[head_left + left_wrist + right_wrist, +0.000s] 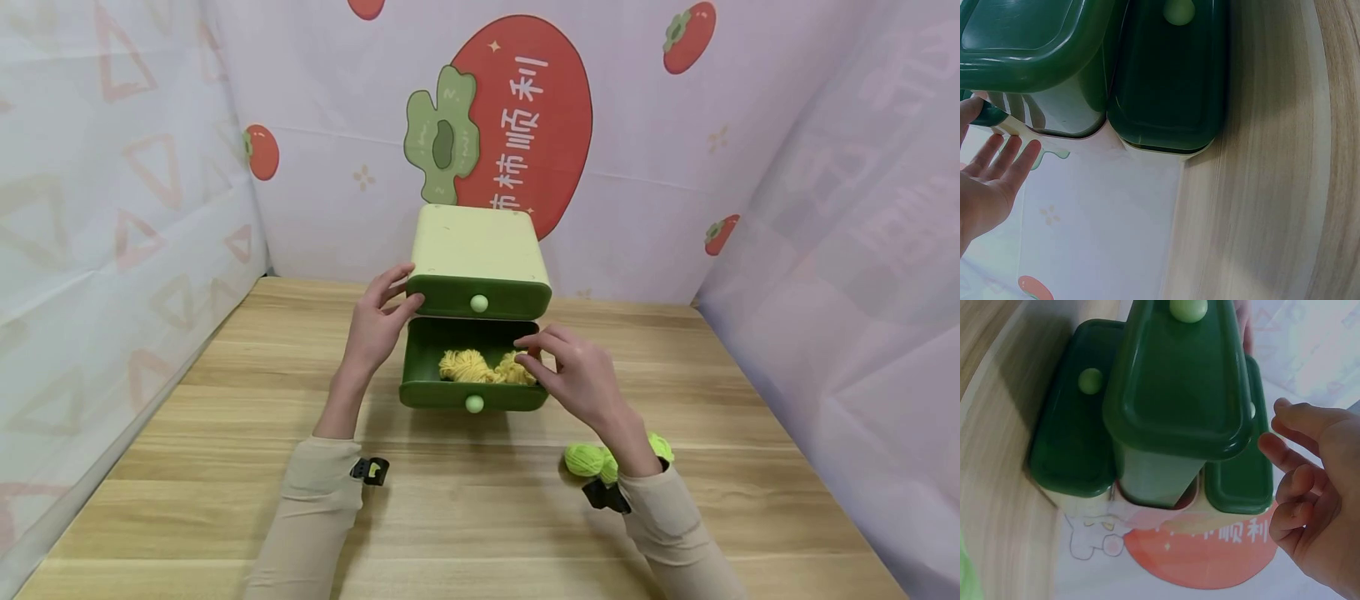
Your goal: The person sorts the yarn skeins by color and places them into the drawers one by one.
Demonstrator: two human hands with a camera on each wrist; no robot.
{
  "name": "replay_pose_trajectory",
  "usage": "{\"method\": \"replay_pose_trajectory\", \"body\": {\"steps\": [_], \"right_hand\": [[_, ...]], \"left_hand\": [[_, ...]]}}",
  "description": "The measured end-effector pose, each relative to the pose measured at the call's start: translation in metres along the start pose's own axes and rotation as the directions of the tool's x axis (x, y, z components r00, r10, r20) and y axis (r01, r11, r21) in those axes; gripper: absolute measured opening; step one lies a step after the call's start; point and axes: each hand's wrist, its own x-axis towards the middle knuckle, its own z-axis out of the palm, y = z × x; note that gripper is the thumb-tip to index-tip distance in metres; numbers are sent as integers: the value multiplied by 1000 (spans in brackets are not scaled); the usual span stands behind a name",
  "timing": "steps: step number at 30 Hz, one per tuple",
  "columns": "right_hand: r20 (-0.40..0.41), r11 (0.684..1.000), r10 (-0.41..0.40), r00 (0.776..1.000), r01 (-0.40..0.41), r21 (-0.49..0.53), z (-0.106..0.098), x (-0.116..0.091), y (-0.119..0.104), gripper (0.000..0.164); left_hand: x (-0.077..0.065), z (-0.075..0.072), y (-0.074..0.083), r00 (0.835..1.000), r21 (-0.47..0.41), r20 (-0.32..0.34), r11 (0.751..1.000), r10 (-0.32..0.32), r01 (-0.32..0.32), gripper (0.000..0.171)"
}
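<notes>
A cream cabinet [480, 242] with green drawer fronts stands at the far side of the table. Its middle drawer [427, 346] is pulled out, with a twisted skein of yellow yarn [467, 367] inside. My left hand [377, 325] rests against the cabinet's left side, thumb by the top drawer front [450, 297]. In the left wrist view, the fingers of that hand [997, 187] are extended along the side. Over the right end of the open drawer is my right hand [577, 375], fingers loosely bent. The right wrist view shows this hand [1319, 487] holding nothing.
Bright green yarn [583, 460] lies on the wooden table [465, 517], partly hidden by the right forearm. The closed bottom drawer [1079, 419] shows below the open one in the right wrist view. Printed cloth walls [330, 100] stand behind and at both sides.
</notes>
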Motion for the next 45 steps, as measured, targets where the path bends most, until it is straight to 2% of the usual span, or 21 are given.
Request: {"method": "replay_pose_trajectory", "body": {"steps": [3, 6, 14, 31, 37, 45], "right_hand": [[-7, 997, -70, 998, 70, 16, -1, 3, -8, 16], [20, 993, -115, 993, 114, 18, -1, 4, -17, 17], [105, 981, -184, 977, 189, -42, 10, 2, -36, 18], [227, 968, -152, 962, 192, -164, 33, -17, -51, 21], [194, 957, -167, 967, 206, -205, 38, -22, -46, 17], [170, 955, -178, 969, 212, -209, 42, -22, -44, 14]], "left_hand": [[0, -1, 0, 1000, -3, -3, 1000, 1, -1, 50], [0, -2, 0, 1000, -7, -6, 1000, 2, -2, 50], [-1, -3, 2, 1000, -11, -15, 1000, 5, -5, 49], [0, 0, 0, 1000, 1, -3, 1000, 5, -5, 50], [0, 0, -1, 1000, 4, 1, 1000, 7, -7, 50], [-1, 0, 0, 1000, 6, 1, 1000, 12, -12, 50]]}}
